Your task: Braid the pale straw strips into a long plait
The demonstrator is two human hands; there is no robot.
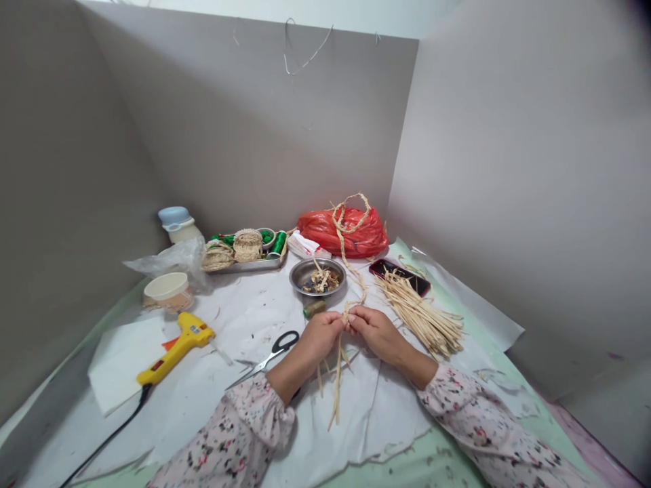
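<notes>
A pale straw braid (pixel 346 252) runs from the red plastic bag down to my fingers, with loose strands hanging below toward me. My left hand (pixel 324 333) pinches the braid's near end between thumb and fingers. Right beside it, my right hand (pixel 375 331) is closed on the same end, the fingertips of both hands almost touching. A bundle of dry straw (pixel 422 312) lies to the right of my right hand. Scissors (pixel 272 356) with black handles rest at my left wrist, partly hidden by the arm.
A metal bowl (pixel 299 279) of scraps sits ahead, with a small spool (pixel 314 309) before it. Behind are the red bag (pixel 318 227) and a tray (pixel 249 266) of woven pieces and green thread. A yellow glue gun (pixel 175 349), tub (pixel 167 290) and phone (pixel 422 286) flank them.
</notes>
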